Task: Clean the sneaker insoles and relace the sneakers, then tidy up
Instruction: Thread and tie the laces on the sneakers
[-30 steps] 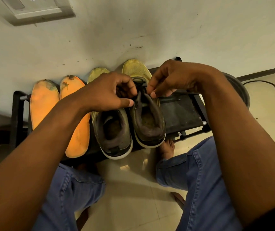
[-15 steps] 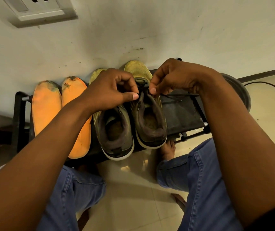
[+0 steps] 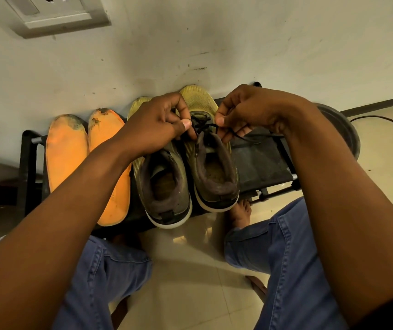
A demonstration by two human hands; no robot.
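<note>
Both hands are up over the right-hand olive-green sneaker with the white sole (image 3: 211,172), which sits heel towards the person on the low black metal shoe rack (image 3: 261,163) against the scuffed white wall (image 3: 214,39). The left hand (image 3: 153,128) has thumb and fingers curled, pinching the thin black shoelace (image 3: 202,126) right at the top of the tongue; the right hand (image 3: 250,113) pinches the other side of that lace, and a loose end trails off to the right across the rack, under the right wrist. Just beside it on the left stands the matching olive-green sneaker (image 3: 164,189), touching its partner along the side, no lace visible on it from here. Further left two orange foam insoles (image 3: 67,151), dirty grey at the toe ends, lie flat side by side on the rack. A dark round basin (image 3: 343,129) stands on the tiled floor at the rack's right end, with a black cable (image 3: 391,123) snaking past it. Blue denim knees (image 3: 288,253) frame the bottom, a bare foot (image 3: 240,213) beneath the rack edge, and a white wall socket (image 3: 55,13) above
</note>
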